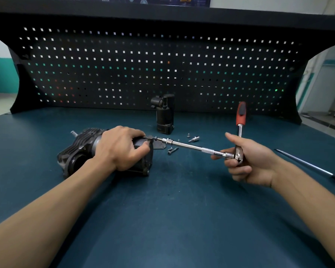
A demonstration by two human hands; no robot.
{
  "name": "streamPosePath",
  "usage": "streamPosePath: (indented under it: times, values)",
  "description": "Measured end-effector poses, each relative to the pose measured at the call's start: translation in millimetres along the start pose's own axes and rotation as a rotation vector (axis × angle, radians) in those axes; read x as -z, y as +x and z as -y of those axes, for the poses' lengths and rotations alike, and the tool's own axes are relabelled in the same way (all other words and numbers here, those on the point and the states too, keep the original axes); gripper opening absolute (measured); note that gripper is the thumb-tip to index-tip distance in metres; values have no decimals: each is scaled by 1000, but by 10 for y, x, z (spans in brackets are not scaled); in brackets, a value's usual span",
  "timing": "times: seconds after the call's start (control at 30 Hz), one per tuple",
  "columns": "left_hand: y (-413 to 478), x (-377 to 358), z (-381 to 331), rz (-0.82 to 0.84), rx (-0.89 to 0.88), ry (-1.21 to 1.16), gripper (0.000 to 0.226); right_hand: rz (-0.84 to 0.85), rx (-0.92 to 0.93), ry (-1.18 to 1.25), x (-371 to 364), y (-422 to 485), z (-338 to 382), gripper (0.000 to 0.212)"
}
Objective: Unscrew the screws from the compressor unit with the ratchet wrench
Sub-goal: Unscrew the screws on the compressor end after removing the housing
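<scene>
the compressor unit lies on its side at the left of the desk. the left hand wraps over its body, its grip closed round the housing to pin it down. just right of it a few loose screws lie on the desk, so part of the job looks done. the long bar of the ratchet wrench is seated at the unit's end plate, so at least one screw seems left. the right hand has its grip closed round the wrench head, thumb raised, with the red handle pointing away. a screwdriver lies unused at far right.
</scene>
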State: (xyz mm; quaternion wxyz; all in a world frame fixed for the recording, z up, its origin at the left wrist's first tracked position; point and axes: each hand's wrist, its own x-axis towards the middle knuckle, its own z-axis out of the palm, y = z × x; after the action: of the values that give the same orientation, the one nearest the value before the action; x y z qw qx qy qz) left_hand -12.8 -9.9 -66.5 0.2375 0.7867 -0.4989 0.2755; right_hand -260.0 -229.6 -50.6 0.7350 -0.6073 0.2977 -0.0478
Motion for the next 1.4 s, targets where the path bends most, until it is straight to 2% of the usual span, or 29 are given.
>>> streamPosePath:
  times: [0.17,0.3,0.37,0.47,0.57,0.63,0.7,0.8,0.97,1.07,1.17,1.23,1.33,1.4]
  values:
    - [11,-6,8,4,7,0,63,54,-65,138,-3,3,5,42]
    - [21,-17,16,13,7,-7,62,70,-8,132,9,5,7,26]
    - [22,-21,23,19,14,-15,61,17,66,-36,-10,-2,-19,28]
    - [24,-29,11,11,27,-40,61,-181,290,-441,9,-24,-73,38]
    - [16,-25,-9,1,33,-65,60,-353,569,-857,68,-4,-90,17]
    - [9,-17,-10,-4,40,-77,60,-363,741,-992,102,27,-96,14]
    - [2,-15,-4,5,43,-78,61,-360,890,-1078,125,52,-97,21]
    - [9,-19,13,53,45,-79,65,-434,973,-1209,155,45,-63,35]
    - [34,-16,25,123,47,-35,68,-376,960,-1086,129,67,-92,27]
    - [34,-8,16,86,35,-20,65,-356,947,-1064,143,68,-86,21]
    - [36,-1,19,55,11,-11,63,-297,871,-906,91,58,-84,21]
    - [35,-3,16,48,2,-17,62,-289,751,-708,18,49,-81,33]
    - [25,-10,9,47,-1,-22,61,-305,430,-367,-46,41,-63,70]
    - [20,-10,10,46,2,-23,62,-297,257,-244,-73,25,-47,71]
